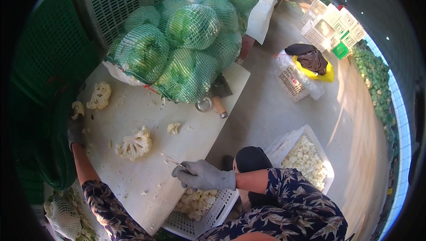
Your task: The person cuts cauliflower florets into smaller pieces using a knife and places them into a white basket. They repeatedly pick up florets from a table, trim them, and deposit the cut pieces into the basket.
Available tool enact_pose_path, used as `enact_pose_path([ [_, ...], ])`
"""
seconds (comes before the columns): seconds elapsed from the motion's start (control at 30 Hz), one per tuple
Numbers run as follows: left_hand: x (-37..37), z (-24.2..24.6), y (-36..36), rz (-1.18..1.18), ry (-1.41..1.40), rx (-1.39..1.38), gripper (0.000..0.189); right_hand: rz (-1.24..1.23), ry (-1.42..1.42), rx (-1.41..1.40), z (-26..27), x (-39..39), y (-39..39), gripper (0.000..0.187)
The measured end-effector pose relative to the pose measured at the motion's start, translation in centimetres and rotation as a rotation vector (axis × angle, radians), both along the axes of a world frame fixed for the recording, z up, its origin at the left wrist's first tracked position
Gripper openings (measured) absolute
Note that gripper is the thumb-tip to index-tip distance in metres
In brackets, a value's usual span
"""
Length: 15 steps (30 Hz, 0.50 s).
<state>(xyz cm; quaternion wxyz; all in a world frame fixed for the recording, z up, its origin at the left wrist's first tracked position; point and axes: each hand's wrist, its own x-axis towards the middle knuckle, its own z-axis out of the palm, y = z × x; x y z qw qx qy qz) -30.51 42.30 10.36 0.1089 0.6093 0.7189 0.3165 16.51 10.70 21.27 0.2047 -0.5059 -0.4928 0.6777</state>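
My right hand (199, 175), in a grey glove, grips a knife (171, 159) whose thin blade points left over the edge of the pale table (159, 181). At the table's far left, my left hand (76, 129), gloved too, reaches beside a small cauliflower floret (78, 108); its fingers are dark and partly hidden, so its grip is unclear. Close by lies a cut cauliflower piece (100, 95). A larger cauliflower piece (134, 144) rests between the hands, with a small floret (173, 128) to its right. Green mesh sacks (189, 28) full of cauliflower heads cover the table's far end.
A cleaver (220, 104) and a metal ring (203, 105) lie beside the sacks. White crates of florets stand below the table edge (213, 216) and right of my knee (327, 171). Green netting (43, 141) hangs at left. A bag-topped crate (293, 83) stands on the floor.
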Motion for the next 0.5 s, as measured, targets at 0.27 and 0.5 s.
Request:
enact_pose_path([
  [0.27, 5.2, 9.8, -22.0, -0.099, 0.026, -0.009, 0.041, -0.042, 0.127, 0.127, -0.7, -0.1, -1.5, 0.028],
  [0.5, 7.4, 10.2, -27.9, -0.217, -0.059, -0.305, 0.051, -0.044, 0.018, 0.177, -2.2, -1.9, 0.0, 0.023],
])
